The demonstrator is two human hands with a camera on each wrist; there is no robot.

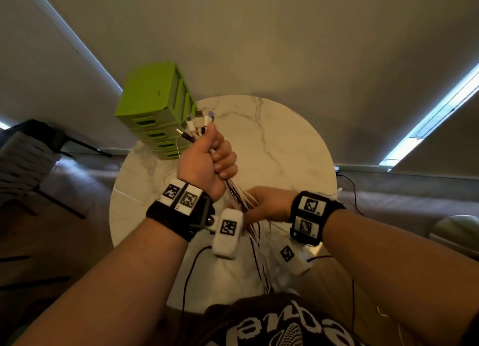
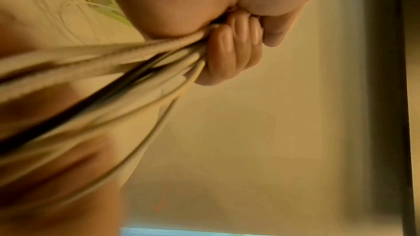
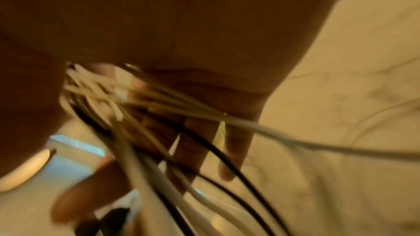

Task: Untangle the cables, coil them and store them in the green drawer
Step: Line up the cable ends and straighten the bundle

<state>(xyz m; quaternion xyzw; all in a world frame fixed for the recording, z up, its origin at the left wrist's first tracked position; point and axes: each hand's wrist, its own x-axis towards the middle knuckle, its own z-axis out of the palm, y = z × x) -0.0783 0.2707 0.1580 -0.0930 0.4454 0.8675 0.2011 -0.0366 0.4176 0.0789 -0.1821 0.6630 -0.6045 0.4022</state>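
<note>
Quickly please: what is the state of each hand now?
Left hand: closed round the cables.
Right hand: fingers straight, cables running across them.

round marble table [image 1: 285,143] | dark chair [image 1: 23,161] left | pale blinds [image 1: 259,34], edge-lit | carpet floor [image 1: 85,190]

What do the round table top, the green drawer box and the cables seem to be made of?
Table top: polished marble or marble-look stone, white with grey veins and a soft sheen. Green drawer box: likely matte moulded plastic, one even colour, slot handles. Cables: flexible plastic or rubber sheath, white and black, bending freely.
</note>
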